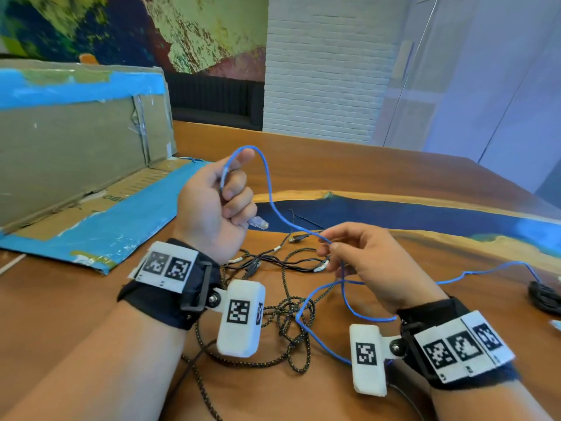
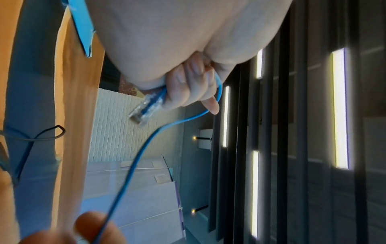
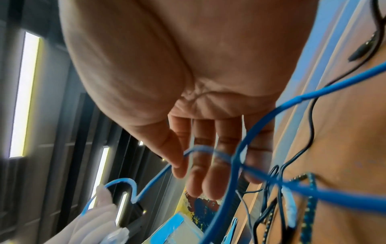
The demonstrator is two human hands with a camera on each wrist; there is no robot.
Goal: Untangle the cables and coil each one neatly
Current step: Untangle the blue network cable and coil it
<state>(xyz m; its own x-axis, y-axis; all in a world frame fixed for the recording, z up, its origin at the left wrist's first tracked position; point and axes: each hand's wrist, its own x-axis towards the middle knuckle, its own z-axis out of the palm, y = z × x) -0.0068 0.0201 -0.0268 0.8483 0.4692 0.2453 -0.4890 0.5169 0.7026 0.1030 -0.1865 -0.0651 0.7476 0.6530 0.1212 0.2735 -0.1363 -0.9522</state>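
- blue cable (image 1: 274, 205) hangs between both hands above the table (image 1: 394, 177); its tail crosses the braided cable (image 1: 285, 311)
- left hand (image 1: 215, 205) fisted round its plug end; right hand (image 1: 364, 262) pinching mid-run
- likely snag: pulling may drag the braided tangle tighter

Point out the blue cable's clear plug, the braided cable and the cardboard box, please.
clear plug (image 1: 259, 222), head view: on the transparent connector body below the left hand.
braided cable (image 1: 285, 311), head view: on the tangled loops lying on the table.
cardboard box (image 1: 69, 141), head view: on its bare brown upright flap.
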